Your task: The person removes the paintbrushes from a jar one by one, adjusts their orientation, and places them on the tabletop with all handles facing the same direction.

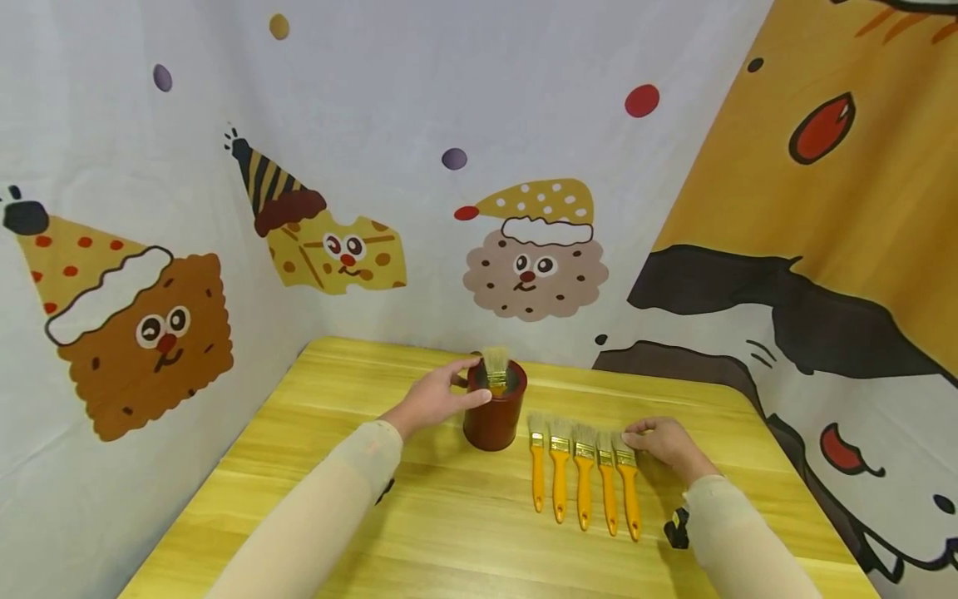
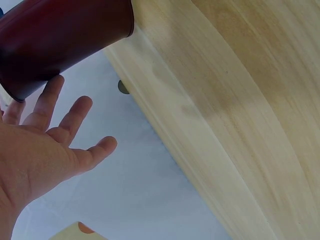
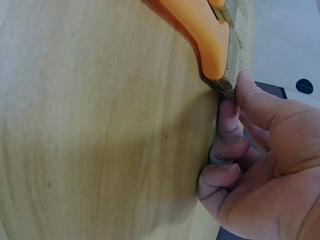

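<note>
A dark red cup [image 1: 494, 416] stands on the yellow wooden table [image 1: 337, 474] with one paintbrush [image 1: 496, 366] upright in it, bristles up. My left hand [image 1: 467, 383] rests against the cup's left side. In the left wrist view the left hand [image 2: 75, 115] has straight, spread fingers, and one fingertip touches the cup [image 2: 65, 35]. Several orange-handled paintbrushes [image 1: 584, 474] lie side by side to the right of the cup. My right hand [image 1: 636, 437] curls over the head of the rightmost brush [image 1: 629, 487]. Thumb and forefinger of that hand [image 3: 232, 100] pinch the brush's ferrule [image 3: 220, 55].
Cartoon-printed cloth walls [image 1: 524, 249] close in the table at the back and both sides. The table's far edge [image 2: 165, 130] runs just behind the cup. Bare wood [image 1: 449, 532] lies in front of the cup and brushes.
</note>
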The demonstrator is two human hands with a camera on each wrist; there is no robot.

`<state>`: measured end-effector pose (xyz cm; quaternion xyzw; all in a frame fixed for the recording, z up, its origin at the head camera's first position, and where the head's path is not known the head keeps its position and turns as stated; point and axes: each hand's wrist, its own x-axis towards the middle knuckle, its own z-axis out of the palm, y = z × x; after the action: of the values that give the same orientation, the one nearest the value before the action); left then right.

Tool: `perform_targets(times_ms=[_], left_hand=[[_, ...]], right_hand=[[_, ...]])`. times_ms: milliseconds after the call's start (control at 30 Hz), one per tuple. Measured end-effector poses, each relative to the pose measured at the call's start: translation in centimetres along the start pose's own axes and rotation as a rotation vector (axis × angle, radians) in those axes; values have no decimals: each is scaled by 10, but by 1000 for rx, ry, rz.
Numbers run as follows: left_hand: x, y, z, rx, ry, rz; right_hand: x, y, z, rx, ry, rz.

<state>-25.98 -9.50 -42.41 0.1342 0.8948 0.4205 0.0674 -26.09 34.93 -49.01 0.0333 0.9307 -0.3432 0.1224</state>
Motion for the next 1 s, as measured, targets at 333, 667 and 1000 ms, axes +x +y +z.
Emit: perform_targets(times_ms=[333, 667, 1000], left_hand=[[-1, 0, 0, 0, -3, 6], [-2, -2, -1, -3, -9, 32], [-6, 0, 0, -40, -22, 31]], right_hand=[[3, -1, -4, 16, -30, 20], [-4, -1, -12, 84, -47, 91], [-10, -17, -34, -8, -51, 46]])
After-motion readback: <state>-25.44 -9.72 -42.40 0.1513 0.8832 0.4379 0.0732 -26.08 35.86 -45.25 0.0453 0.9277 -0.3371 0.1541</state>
